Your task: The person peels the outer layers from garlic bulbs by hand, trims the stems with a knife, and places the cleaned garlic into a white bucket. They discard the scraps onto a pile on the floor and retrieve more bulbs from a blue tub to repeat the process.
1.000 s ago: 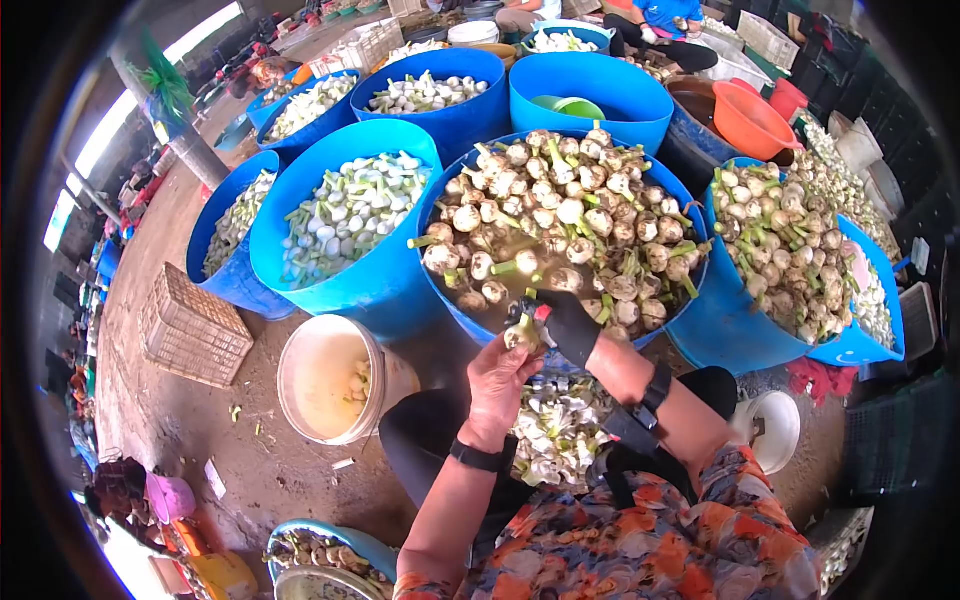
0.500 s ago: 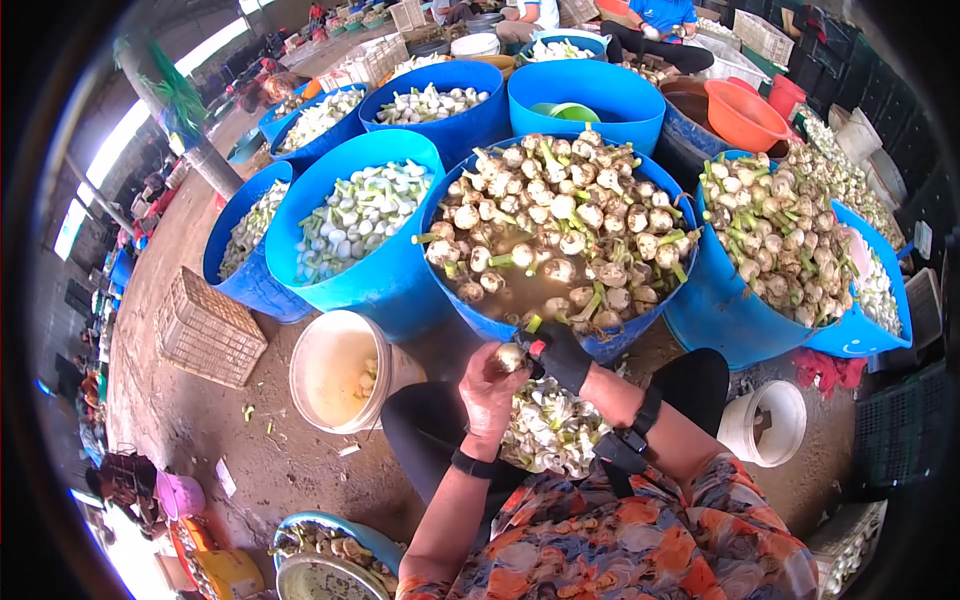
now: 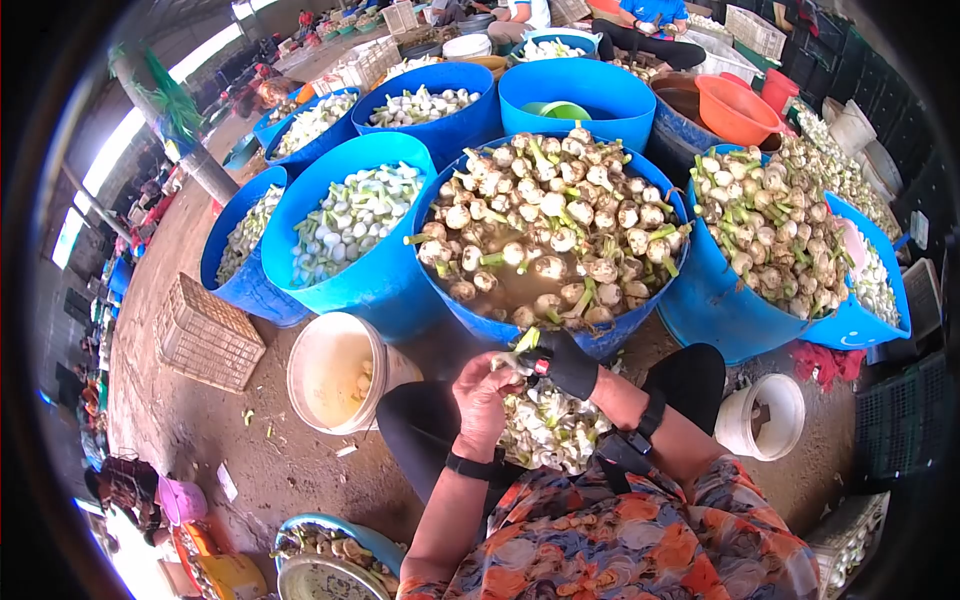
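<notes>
A garlic bulb with a short green stem (image 3: 527,341) is held between my two hands, above my lap. My bare left hand (image 3: 482,398) pinches at its lower side, and the fingers hide most of the bulb. On my right hand (image 3: 566,362) is a black glove; its fingers are closed round the stem side. Something small and red shows at the right thumb, too small to name. Below both hands lies a heap of pale garlic peelings (image 3: 556,432) between my legs. Just beyond is a big blue tub (image 3: 610,340) of muddy garlic bulbs (image 3: 560,205) in brown water.
To the left stand a white bucket (image 3: 308,402), a blue tub (image 3: 290,262) of cleaned garlic and a woven basket (image 3: 208,335). At right are another blue tub (image 3: 715,320) heaped with garlic and a white pail (image 3: 737,425). Other people sit at the back.
The brown, rounded bulb at my left fingers now looks paler and is more covered. Its green stem shows more above my hands. Both hands stay close together; the view has shifted slightly.
</notes>
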`<state>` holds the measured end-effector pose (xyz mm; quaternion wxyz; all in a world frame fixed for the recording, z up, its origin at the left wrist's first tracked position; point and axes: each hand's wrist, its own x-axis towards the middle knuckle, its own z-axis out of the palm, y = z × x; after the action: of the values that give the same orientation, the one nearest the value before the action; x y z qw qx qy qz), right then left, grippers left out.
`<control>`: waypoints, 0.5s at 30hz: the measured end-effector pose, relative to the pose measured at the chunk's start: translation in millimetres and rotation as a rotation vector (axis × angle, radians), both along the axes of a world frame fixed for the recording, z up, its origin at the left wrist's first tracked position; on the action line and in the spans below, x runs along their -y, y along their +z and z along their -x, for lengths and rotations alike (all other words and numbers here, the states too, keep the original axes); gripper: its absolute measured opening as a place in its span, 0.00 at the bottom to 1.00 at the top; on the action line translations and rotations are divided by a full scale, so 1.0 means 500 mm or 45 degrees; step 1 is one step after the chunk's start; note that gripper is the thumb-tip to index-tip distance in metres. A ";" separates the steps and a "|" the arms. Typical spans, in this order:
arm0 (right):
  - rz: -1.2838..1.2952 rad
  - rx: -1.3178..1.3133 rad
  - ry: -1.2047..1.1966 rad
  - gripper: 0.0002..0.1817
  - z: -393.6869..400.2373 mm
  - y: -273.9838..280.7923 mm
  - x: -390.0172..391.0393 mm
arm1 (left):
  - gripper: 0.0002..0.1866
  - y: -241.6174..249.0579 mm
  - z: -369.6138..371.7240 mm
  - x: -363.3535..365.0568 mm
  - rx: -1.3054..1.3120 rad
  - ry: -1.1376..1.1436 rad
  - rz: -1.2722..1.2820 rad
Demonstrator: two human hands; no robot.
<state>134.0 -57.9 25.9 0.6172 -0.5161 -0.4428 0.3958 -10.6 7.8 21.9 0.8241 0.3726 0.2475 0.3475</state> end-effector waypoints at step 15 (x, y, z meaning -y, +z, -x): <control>0.058 0.279 -0.175 0.16 0.021 -0.032 0.032 | 0.27 0.012 -0.011 0.035 -0.340 -0.086 -0.275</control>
<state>123.4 -73.8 9.9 0.5789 -0.5993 -0.4620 0.3038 -5.3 -9.7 28.0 0.7504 0.5099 0.3033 0.2915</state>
